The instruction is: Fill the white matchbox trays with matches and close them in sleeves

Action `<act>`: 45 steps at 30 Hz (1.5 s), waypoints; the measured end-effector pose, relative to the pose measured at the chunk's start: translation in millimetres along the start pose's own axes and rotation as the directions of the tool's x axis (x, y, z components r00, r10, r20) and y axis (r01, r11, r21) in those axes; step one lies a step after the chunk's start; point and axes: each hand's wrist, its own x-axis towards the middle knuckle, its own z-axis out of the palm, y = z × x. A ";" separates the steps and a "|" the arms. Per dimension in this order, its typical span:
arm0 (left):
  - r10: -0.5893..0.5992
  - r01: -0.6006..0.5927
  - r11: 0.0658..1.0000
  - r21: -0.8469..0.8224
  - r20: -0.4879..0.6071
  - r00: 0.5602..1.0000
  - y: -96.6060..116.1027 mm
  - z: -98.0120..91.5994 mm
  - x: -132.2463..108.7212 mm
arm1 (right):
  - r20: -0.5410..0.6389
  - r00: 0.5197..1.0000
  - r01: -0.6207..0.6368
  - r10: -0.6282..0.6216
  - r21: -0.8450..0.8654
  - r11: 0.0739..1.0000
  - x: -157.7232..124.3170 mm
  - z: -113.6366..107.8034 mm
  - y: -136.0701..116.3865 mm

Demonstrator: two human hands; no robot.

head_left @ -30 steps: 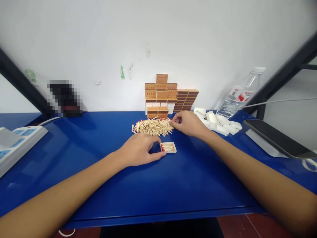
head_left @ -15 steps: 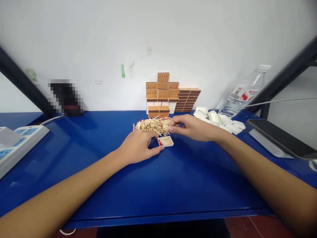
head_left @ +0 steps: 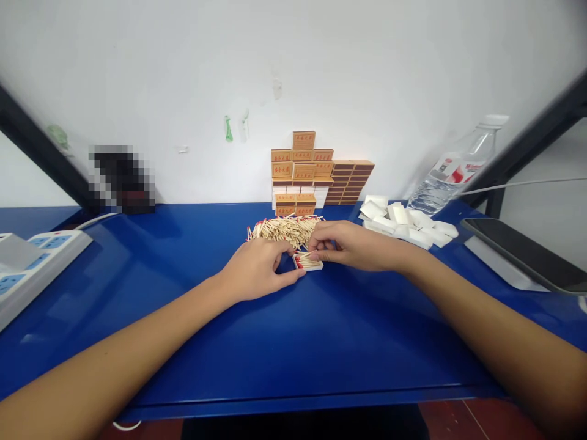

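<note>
A small white matchbox tray (head_left: 315, 266) lies on the blue table with red-tipped matches inside. My left hand (head_left: 259, 269) grips its left end between thumb and index finger. Over the tray's right side, my right hand (head_left: 342, 244) pinches matches (head_left: 306, 255) at their plain ends, their heads pointing left. Just behind both hands is a heap of loose matches (head_left: 284, 229). Part of that heap is hidden by my right fingers.
Stacked matchboxes (head_left: 303, 171) stand against the wall. Several white trays (head_left: 403, 223) are piled at the right, near a plastic bottle (head_left: 452, 171) and a phone (head_left: 527, 253). A power strip (head_left: 50, 256) sits on the left of the blue table (head_left: 293, 354).
My right hand has come down from the match heap to the tray, bringing matches over it. My left hand keeps its grip on the tray.
</note>
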 end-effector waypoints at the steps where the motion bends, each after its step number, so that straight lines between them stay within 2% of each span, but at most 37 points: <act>1: 0.000 0.000 1.000 0.001 0.001 1.000 -0.2 -0.1 0.0 | -0.002 1.000 -0.002 0.002 0.003 1.000 0.0 0.0 -0.8; 10: -0.007 0.007 1.000 0.013 0.005 1.000 0.1 -0.2 0.1 | 0.011 0.999 -0.043 0.042 0.070 0.997 0.5 2.9 -0.9; 27: 0.005 -0.005 1.000 0.006 -0.002 1.000 0.2 -0.5 -1.0 | -0.048 0.999 -0.008 0.009 0.022 1.000 -2.2 -3.4 -8.0; 37: 0.036 -0.036 0.999 -0.003 -0.011 0.999 1.0 0.2 -0.1 | -0.037 0.999 0.022 -0.016 0.180 0.983 -0.2 12.2 -22.6; 45: 0.018 -0.018 1.000 -0.005 0.003 1.000 1.6 -0.8 -0.7 | -0.079 0.997 0.017 -0.011 0.083 0.996 2.8 15.2 -20.6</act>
